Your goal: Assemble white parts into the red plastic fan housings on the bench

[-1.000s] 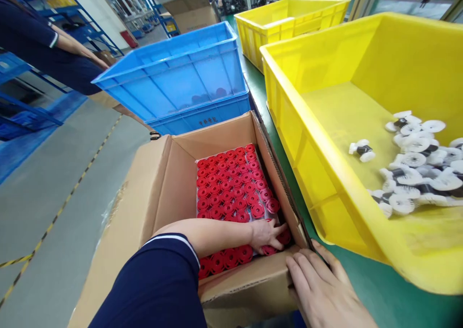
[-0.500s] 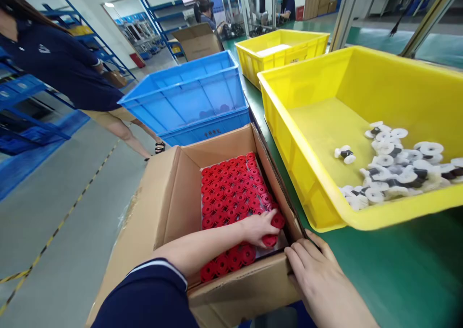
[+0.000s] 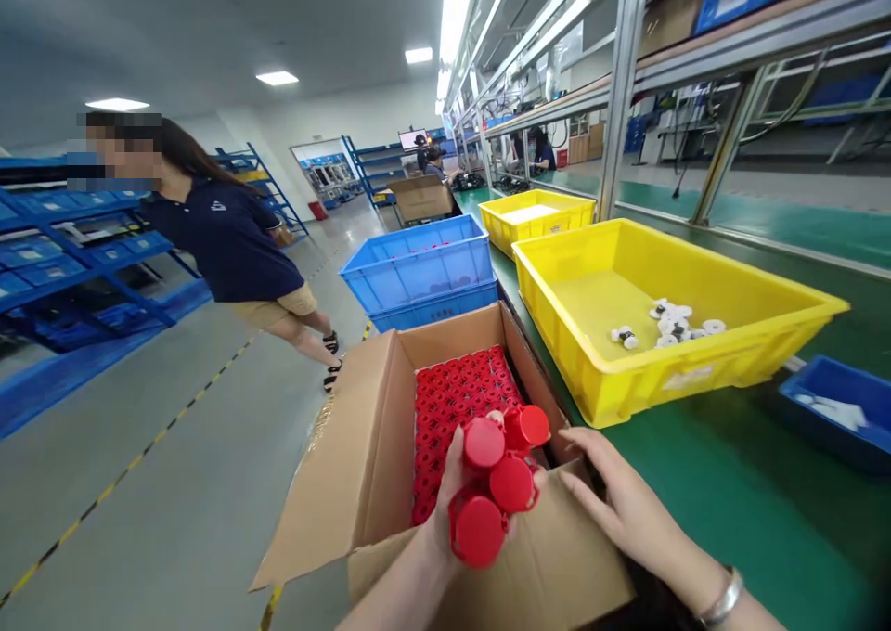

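Observation:
My left hand (image 3: 445,510) is closed around several red round-ended plastic parts (image 3: 513,482), lifted above an open cardboard box (image 3: 380,436). Their flat circular ends face me. Below them, more red parts (image 3: 452,399) stand in tight rows inside the box; the front rows are hidden behind my hand and what it holds. My right hand (image 3: 613,492) is at the box's near right corner, thumb and fingers apart, next to the front flap (image 3: 549,557). It appears to touch the cardboard without gripping it.
Right of the box, a large yellow bin (image 3: 577,306) holds white-and-black spool-like parts (image 3: 672,320) on a green bench (image 3: 675,464). Stacked blue crates (image 3: 418,274) stand behind the box. A small blue bin (image 3: 835,408) sits at right. A person (image 3: 237,232) stands on the left.
My left hand has come up out of the box with several red parts and moved toward me. My right hand's fingers have spread at the corner. The view has tilted upward.

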Demonstrator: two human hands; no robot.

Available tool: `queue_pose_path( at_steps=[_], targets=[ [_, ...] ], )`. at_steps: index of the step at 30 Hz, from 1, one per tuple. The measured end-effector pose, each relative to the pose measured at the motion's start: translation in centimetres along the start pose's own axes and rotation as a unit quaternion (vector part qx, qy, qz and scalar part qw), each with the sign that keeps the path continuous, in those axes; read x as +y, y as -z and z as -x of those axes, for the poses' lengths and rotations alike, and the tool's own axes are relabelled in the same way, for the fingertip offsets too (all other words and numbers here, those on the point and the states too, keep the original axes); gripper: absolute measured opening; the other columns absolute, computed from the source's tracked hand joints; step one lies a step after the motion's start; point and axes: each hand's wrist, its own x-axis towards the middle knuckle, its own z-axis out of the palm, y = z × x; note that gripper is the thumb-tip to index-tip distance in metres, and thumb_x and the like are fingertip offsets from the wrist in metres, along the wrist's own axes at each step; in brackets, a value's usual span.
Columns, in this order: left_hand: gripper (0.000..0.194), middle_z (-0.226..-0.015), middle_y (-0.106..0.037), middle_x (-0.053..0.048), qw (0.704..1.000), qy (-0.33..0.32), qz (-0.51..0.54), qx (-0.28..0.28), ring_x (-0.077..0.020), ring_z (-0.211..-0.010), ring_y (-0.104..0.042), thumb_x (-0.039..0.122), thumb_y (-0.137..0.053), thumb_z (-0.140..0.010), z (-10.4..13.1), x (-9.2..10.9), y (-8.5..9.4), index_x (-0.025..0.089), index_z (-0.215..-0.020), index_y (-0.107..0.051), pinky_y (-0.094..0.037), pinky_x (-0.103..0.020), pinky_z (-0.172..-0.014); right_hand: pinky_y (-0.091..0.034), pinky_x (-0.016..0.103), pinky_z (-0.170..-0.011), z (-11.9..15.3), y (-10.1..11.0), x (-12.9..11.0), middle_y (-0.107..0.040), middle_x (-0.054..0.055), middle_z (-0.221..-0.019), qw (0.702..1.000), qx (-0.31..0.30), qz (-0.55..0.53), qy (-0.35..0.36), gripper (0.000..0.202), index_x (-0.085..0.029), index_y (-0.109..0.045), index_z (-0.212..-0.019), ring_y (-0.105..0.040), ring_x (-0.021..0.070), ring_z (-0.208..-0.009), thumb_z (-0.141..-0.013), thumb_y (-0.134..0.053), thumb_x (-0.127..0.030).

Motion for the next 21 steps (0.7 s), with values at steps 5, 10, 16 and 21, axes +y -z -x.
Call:
queue_pose_path(
  at_steps=[5, 10, 16, 21],
  targets=[
    [0.044, -0.115, -0.063, -0.005, 0.992, -0.086, 0.093, -0.022, -0.0248, -0.098, -0.064, 0.064, -0.062, -0.081, 3.1, -5.2, -3.9, 0.027, -0.103, -0.062, -0.053, -0.032, -0.075, -0.054, 0.03, -0.096, 1.9, 4.1, -4.4, -0.05, 0.012, -0.135, 0.998, 0.009, -0.055, 0.008, 0.043, -0.024, -0.041, -0.141, -0.06, 0.0175, -0.114, -0.099, -0.048, -0.03],
    [0.04, -0.118, -0.062, -0.009, 0.996, -0.054, 0.051, -0.048, -0.0308, -0.111, -0.059, 0.058, -0.065, -0.081, 4.6, -7.2, -5.9, 0.024, -0.102, -0.063, -0.047, -0.043, -0.095, -0.057, 0.031, -0.089, 4.7, 5.9, -6.6, -0.054, 0.012, -0.123, 0.999, 0.011, 0.046, 0.021, 0.035, -0.019, -0.047, -0.134, -0.063, 0.018, -0.105, -0.101, -0.043, -0.03],
    [0.041, -0.121, -0.063, -0.007, 0.998, -0.034, 0.056, -0.025, -0.0284, -0.114, -0.058, 0.054, -0.066, -0.083, 5.3, -9.3, -5.9, 0.024, -0.111, -0.067, -0.046, -0.041, -0.099, -0.06, 0.032, -0.079, 7.4, 5.6, -6.6, -0.057, 0.014, -0.111, 0.989, 0.02, 0.144, 0.029, 0.037, -0.01, -0.044, -0.135, -0.066, 0.0188, -0.089, -0.103, -0.037, -0.026],
    [0.036, -0.106, -0.069, -0.004, 0.995, 0.001, 0.103, -0.013, -0.022, -0.099, -0.065, 0.055, -0.055, -0.091, 5.4, -10.2, -6.1, 0.027, -0.11, -0.067, -0.048, -0.041, -0.098, -0.059, 0.027, -0.076, 8.4, 6.4, -6.0, -0.056, 0.008, -0.1, 0.997, 0.079, 0.014, -0.017, 0.033, -0.016, -0.046, -0.131, -0.063, 0.0143, -0.082, -0.103, -0.027, -0.017]
  ],
)
